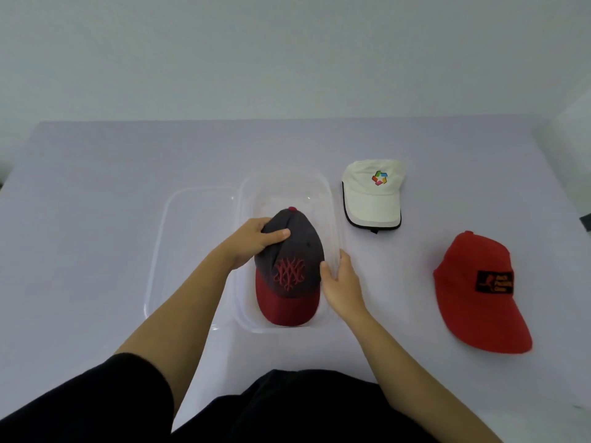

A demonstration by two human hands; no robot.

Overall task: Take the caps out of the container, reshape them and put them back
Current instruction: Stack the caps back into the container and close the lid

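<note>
My L hand (256,241) grabs the top of the dark cap (291,270), which sits in the clear box (284,180). R hand (343,282) pinches the box wall so it won't slide, I think.

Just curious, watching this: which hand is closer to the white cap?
Right. The right hand, at the container's right wall, is a little left of the white cap; the left hand grips the dark cap, farther left.

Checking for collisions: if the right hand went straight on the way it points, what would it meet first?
Probably the dark cap in the clear container: the right hand aims at its side, thumb nearly touching; depth unclear.
</note>
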